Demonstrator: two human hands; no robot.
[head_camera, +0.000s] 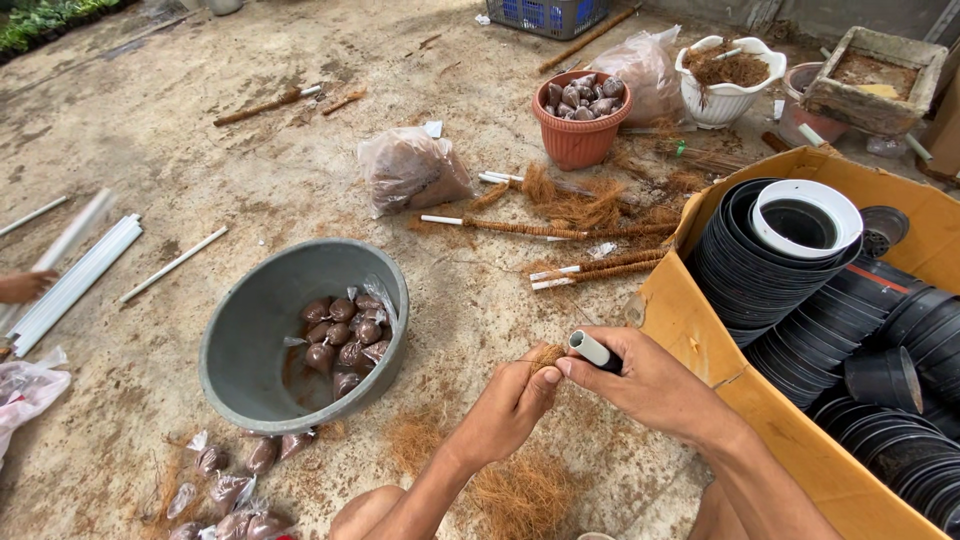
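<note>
While the right hand (650, 385) is gripping the white pipe (590, 349) above the floor, the left hand (510, 405) is pinching coconut fibre (546, 356) against its tip; pressing it tight and even seems wise.

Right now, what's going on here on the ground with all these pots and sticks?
A person sits on the concrete floor. Their right hand grips a white pipe, while the left hand presses a tuft of brown coconut fibre against its end. More loose fibre lies below the hands. A grey basin at left holds small filled bags. A cardboard box at right holds stacked black pots. Finished fibre-wrapped sticks lie beyond.
</note>
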